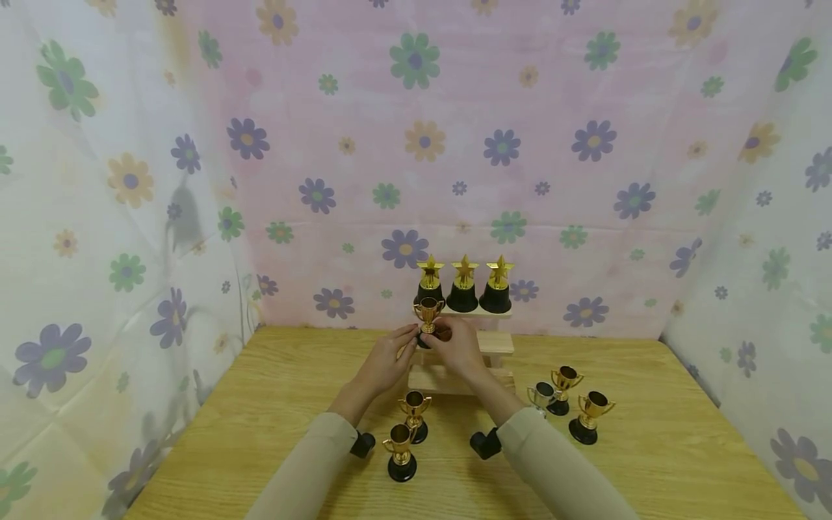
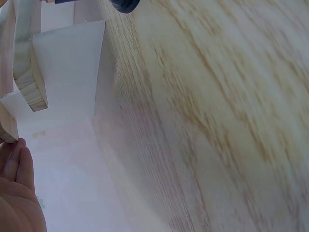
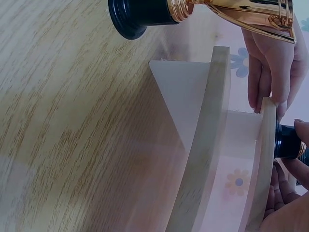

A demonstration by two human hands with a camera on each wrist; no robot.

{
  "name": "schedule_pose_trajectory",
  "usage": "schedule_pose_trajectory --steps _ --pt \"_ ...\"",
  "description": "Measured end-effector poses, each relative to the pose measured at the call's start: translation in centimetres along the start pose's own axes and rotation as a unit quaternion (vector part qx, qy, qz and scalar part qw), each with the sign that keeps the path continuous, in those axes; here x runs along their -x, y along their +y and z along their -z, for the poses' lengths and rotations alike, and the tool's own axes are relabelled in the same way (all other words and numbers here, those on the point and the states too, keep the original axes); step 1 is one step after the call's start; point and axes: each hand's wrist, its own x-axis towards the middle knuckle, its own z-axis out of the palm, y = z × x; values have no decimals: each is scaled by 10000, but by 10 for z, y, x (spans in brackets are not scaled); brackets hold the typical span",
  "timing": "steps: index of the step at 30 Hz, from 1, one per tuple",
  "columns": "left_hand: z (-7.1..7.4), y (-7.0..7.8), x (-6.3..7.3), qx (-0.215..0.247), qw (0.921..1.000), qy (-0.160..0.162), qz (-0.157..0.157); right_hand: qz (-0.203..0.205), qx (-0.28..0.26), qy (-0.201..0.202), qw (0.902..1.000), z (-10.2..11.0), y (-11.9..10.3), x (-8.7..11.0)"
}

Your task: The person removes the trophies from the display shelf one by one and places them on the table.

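A small gold trophy cup [image 1: 428,310] with a black base stands at the left end of the middle step of a wooden tiered stand [image 1: 497,342]. My right hand [image 1: 458,348] pinches it low down; in the right wrist view, thumb and fingers lie about its black base [image 3: 288,141], which meets the board. On the cup's left side is my left hand [image 1: 383,362], fingers extended. The left wrist view shows its fingertips touching the board's end [image 2: 7,126]. Behind, three gold star trophies [image 1: 464,287] with black bases line the top step.
Two gold cups [image 1: 401,449] stand on the table [image 1: 273,404] in front of the stand, between my forearms. To the right are two more gold cups [image 1: 591,413] and a silver one [image 1: 542,393], partly behind my right sleeve. Flowered cloth [image 1: 364,115] encloses the back and sides.
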Motion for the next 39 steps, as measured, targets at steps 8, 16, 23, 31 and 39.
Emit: schedule_pose_trajectory --steps 8,16,23,31,39 --pt "0 0 0 -32 10000 14 36 -34 -105 25 9999 0 -1 1" --pt "0 1 0 39 10000 40 -11 -19 -55 -1 10000 7 -3 0" --pt "-1 0 0 76 10000 56 22 -44 -25 -51 10000 14 -3 2" --pt "-1 1 -1 3 10000 20 -10 -50 21 -70 10000 24 -6 9" --pt "-1 2 1 19 10000 -3 36 -10 34 -74 10000 29 -6 14"
